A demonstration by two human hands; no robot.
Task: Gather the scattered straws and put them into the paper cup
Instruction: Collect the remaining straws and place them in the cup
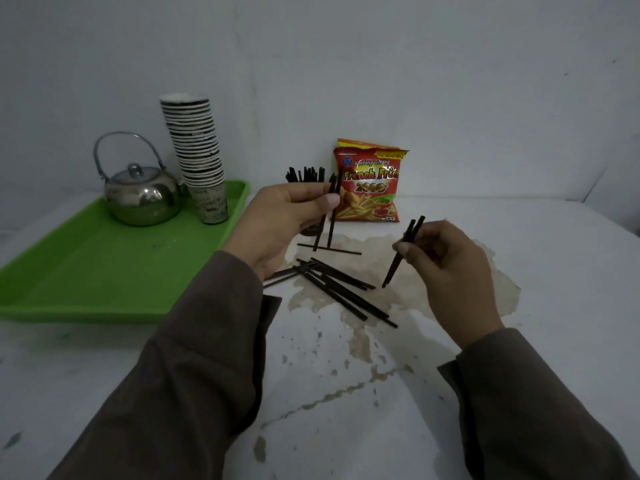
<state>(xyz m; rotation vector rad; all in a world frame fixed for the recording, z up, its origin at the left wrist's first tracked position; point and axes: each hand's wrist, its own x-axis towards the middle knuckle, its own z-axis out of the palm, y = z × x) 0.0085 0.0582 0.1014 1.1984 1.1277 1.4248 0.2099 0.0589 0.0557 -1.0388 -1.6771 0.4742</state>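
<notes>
My left hand (280, 220) is raised above the white table and pinches two black straws (329, 226) that hang down from its fingertips. My right hand (446, 258) pinches another pair of black straws (401, 252), held slanted. Several loose black straws (341, 289) lie in a heap on the stained table between my hands, and one more (329, 249) lies flat beyond them. The paper cup (311, 231) stands behind my left hand and is almost wholly hidden; tips of several straws (306, 174) in it stick up above the hand.
A green tray (86, 271) at the left carries a steel kettle (142, 195) and a tall stack of paper cups (199, 157). A red French fries snack bag (370, 185) leans against the wall. A brown stain (450, 306) spreads over the table under the straws.
</notes>
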